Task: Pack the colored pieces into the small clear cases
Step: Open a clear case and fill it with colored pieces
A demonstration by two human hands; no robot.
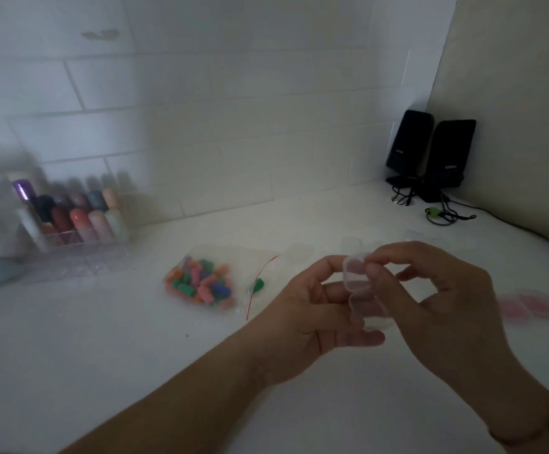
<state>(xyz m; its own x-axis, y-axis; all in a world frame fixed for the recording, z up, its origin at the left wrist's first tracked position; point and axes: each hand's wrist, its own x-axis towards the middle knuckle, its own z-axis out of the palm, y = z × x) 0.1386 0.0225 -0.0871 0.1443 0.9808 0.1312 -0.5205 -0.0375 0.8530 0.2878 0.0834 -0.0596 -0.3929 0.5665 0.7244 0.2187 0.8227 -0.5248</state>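
Barely underway — left hand (312,309) and right hand (443,290) both pinch one small clear hinged plastic case (363,290) above the counter, empty it seems; the colored pieces (201,283) sit bagged — all unpacked.

Both forearms are bare and sleeveless, with a thin bracelet (525,430) on the right wrist.

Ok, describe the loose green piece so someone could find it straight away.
Start at the clear bag of colored pieces on the white counter. Just right of it, beside the bag's red strip, lies the single green piece. It alone sits apart from the heap.
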